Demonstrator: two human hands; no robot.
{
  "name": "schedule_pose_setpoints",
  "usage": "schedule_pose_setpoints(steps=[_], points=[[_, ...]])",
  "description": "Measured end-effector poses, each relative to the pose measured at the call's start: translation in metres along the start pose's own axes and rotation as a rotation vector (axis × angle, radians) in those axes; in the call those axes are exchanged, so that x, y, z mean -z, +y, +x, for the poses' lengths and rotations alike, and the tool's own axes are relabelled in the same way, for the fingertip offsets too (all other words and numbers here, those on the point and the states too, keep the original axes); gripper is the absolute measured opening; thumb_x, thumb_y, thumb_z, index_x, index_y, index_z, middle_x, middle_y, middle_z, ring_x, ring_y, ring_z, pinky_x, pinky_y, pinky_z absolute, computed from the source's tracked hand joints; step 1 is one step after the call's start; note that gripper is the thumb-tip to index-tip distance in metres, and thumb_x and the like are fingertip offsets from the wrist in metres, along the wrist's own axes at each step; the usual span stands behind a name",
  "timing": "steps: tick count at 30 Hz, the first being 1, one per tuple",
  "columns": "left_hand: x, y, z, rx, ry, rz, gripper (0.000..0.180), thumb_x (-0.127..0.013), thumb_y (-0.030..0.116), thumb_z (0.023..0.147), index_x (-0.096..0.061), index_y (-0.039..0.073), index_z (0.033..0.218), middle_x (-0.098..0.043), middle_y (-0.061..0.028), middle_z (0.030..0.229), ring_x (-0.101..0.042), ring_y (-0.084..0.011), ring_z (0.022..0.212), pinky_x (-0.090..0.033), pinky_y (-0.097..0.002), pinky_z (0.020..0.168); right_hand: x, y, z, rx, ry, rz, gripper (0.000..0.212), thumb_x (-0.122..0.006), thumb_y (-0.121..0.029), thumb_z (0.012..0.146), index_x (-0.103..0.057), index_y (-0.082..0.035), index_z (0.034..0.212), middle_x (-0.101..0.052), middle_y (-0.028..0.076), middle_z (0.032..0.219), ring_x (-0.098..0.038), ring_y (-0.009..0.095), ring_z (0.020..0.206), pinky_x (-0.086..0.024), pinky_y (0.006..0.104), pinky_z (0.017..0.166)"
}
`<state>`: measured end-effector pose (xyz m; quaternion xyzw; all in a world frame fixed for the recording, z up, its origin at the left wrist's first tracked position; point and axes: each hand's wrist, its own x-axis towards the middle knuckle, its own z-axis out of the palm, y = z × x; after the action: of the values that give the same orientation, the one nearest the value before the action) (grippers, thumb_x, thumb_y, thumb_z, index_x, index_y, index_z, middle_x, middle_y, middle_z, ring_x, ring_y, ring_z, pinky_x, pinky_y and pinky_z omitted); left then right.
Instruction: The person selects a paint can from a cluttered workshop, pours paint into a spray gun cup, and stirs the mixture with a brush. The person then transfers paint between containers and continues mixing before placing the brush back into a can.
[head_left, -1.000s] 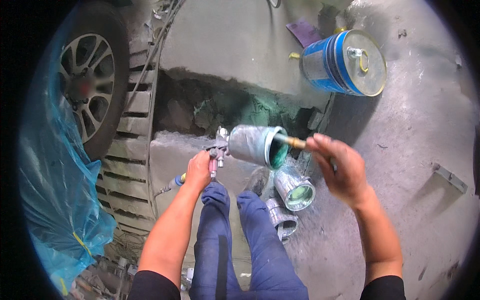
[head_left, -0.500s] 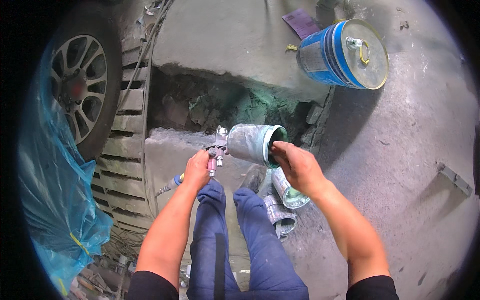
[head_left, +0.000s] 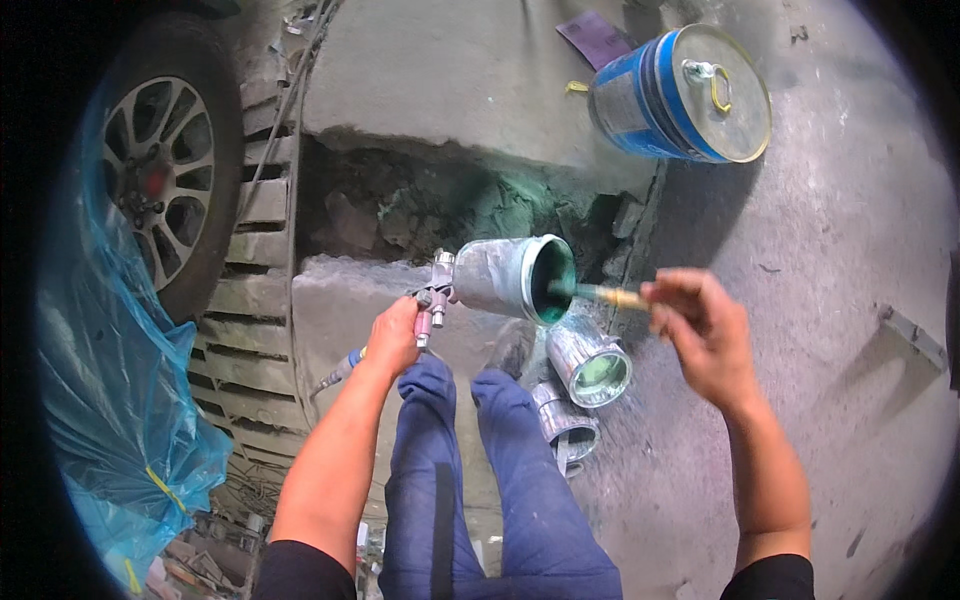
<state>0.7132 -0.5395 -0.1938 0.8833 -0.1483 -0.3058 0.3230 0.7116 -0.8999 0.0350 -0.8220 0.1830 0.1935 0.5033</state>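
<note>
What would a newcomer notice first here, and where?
Probably first, the green-stained metal cup at centre, joined to a spray gun in the left hand; the right hand holds a brush at the cup's mouth. Next, the blue drum at upper right and the wheel at upper left.

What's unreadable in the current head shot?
All head view:
Spray gun: partly hidden by the left grip.
Stick: blurred; far end lost in the dark cup.
Right grip: blurred.
Wheel: lower left covered by the blue plastic sheet.
Left sleeve: cut off by the lower edge.
</note>
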Motion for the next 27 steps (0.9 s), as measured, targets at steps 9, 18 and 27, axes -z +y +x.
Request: schedule_pose_setpoints(steps=[9,18,27], points=[[0.010,0.017,0.001,0.064,-0.113,-0.017,0.012,-0.054,0.010,0.086,-0.057,0.004,0.095,-0.060,-0.0207,0.092,-0.059,-0.0441,0.089,-0.047,-0.0507,0.076,0.000,-0.005,0.005,0.078,-0.073,-0.210,0.021,-0.062,0.002,0.088,-0.058,-0.001,0.108,-0.071,0.011,0.099,-0.069,0.018,0.093,-0.054,0.0301,0.082],[0.018,0.024,-0.002,0.096,-0.193,-0.020,0.013,-0.053,0.012,0.086,-0.057,0.003,0.095,-0.062,-0.0213,0.095,-0.058,-0.0440,0.091,-0.047,-0.0507,0.079,-0.002,-0.011,0.016,-0.017,-0.127,-0.068,0.022,-0.063,0.003,0.087,-0.056,0.001,0.108,-0.070,0.013,0.102,-0.069,0.019,0.097,-0.055,0.0301,0.082],[0.028,0.021,-0.001,0.045,-0.270,-0.027,0.012,-0.053,0.012,0.087,-0.058,0.003,0.092,-0.062,-0.0220,0.093,-0.059,-0.0439,0.090,-0.046,-0.0507,0.077,-0.006,-0.002,0.019,0.186,-0.305,-0.199,0.024,-0.063,0.004,0.087,-0.059,-0.003,0.109,-0.070,0.012,0.103,-0.068,0.021,0.101,-0.055,0.0325,0.084]])
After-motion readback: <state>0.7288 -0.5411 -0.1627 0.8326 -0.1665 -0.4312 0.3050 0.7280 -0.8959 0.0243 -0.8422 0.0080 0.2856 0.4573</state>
